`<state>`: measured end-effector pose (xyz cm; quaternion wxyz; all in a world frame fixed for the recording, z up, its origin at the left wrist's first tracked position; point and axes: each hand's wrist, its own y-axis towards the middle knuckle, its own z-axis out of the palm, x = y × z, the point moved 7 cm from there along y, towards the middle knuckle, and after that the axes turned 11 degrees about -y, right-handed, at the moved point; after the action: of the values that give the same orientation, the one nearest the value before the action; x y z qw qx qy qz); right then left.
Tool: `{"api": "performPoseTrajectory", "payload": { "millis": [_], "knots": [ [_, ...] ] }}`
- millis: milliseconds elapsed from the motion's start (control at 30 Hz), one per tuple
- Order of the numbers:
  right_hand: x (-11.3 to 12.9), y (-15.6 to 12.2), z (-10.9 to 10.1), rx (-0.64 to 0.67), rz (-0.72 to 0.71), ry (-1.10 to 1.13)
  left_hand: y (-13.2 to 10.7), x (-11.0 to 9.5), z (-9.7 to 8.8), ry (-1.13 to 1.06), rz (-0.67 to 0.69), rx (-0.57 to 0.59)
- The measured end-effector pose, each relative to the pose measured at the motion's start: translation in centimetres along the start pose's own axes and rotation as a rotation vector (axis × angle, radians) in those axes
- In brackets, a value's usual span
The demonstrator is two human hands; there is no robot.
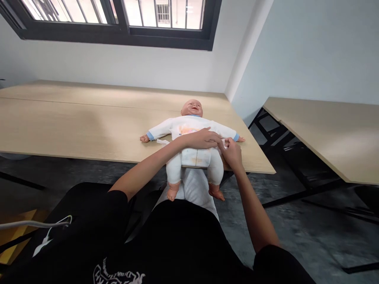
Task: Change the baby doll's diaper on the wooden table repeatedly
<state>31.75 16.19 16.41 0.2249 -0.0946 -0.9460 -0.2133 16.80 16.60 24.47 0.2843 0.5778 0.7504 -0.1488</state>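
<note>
A baby doll in a white outfit with blue cuffs lies on its back at the table's front edge, legs hanging over. A white diaper is around its hips. My left hand lies across the doll's belly over the diaper's upper edge, fingers stretched toward the doll's right-hand side in view. There my right hand is closed in a pinch on a white diaper tab, close to the left fingertips. Another white tab sticks out on the opposite side, away from both hands.
The light wooden table runs far to the left. A second table stands to the right across a gap. A barred window is in the wall behind. A cable hangs at lower left, over a black seat.
</note>
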Motion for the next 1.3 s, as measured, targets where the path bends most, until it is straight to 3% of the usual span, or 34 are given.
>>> {"api": "performPoseTrajectory", "payload": {
  "millis": [100, 300, 500, 633, 767, 900, 1000, 1133, 1200, 1300],
  "knots": [
    [-1.1, 0.2, -0.6, 0.037, 0.042, 0.199, -0.2, 0.9, -0.2, 0.067, -0.072, 0.005],
    [-2.5, 0.1, -1.6, 0.247, 0.119, 0.622, -0.7, 3.1, -1.2, 0.136, -0.14, -0.047],
    [-2.1, 0.7, -4.4, 0.175, 0.168, 0.687, -0.7, 5.4, -2.4, 0.134, -0.187, -0.096],
    [0.8, 2.3, -5.5, 0.098, 0.189, 0.736, -0.7, 6.5, -2.8, 0.088, -0.207, -0.115],
    [5.9, 3.7, -4.9, 0.117, 0.101, 0.624, -0.5, 6.9, -3.1, 0.042, -0.187, -0.161],
    [10.6, 3.4, -3.9, 0.055, -0.02, 0.351, -0.7, 7.7, -3.8, 0.012, -0.174, -0.273],
    [13.0, 2.0, -3.5, 0.011, -0.074, 0.135, -0.9, 8.4, -4.2, -0.065, -0.113, -0.344],
    [14.7, 0.4, -3.1, 0.047, -0.097, -0.091, -0.9, 9.1, -4.3, -0.174, -0.027, -0.391],
    [15.2, -0.1, -2.9, 0.078, -0.1, -0.165, -1.4, 9.2, -4.8, -0.188, -0.004, -0.495],
    [15.8, -0.5, -2.4, 0.111, -0.124, -0.249, -3.5, 8.5, -6.1, -0.134, 0.002, -0.788]
  ]
}}
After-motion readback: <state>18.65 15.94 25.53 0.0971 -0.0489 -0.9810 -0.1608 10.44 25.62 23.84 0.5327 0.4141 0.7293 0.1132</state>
